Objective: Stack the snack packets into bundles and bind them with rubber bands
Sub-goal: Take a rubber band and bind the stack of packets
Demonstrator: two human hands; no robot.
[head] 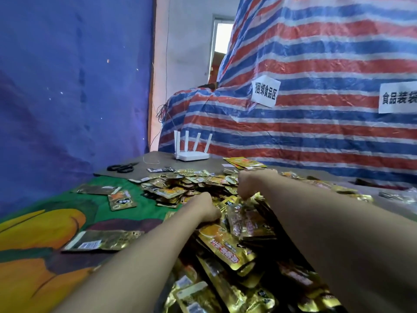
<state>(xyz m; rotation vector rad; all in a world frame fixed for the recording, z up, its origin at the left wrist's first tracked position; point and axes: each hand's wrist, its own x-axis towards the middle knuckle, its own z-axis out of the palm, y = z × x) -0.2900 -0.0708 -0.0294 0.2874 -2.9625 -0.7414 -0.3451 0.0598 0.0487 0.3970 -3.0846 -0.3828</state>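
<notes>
Snack packets (pixel 225 245) lay in a deep, loose heap of gold foil on the bench (pixel 158 159), directly under and all around both sets of fingers, with the heap running from nearer than the wrists to well beyond the knuckles. The left hand (pixel 206 207) and the right hand (pixel 248 184) were both sunk knuckle-up into the pile, near each other. Their fingers curled down out of sight among the foil, so I could not tell whether they were grasping packets or only digging in. Left of the fingers, a few stray packets (pixel 121 199) lay apart on a painted cloth (pixel 67 211). Beyond them sat scissors (pixel 123 167) and a white router (pixel 191 154). No rubber band could be made out for certain; a thin pale loop (pixel 151 162) beyond the fingers was too small to identify. The main risk looked to be slippage: glossy packets lying at every angle would likely fan out or shoot sideways if squeezed before their edges were squared. A bundle pulled from the middle could also drag neighbours along and spill the near side of the heap toward the person. With no band plainly within reach, 1 hand would probably have to let go to fetch 1, and a 1-handed hold on slick foil seemed likely to fail.
</notes>
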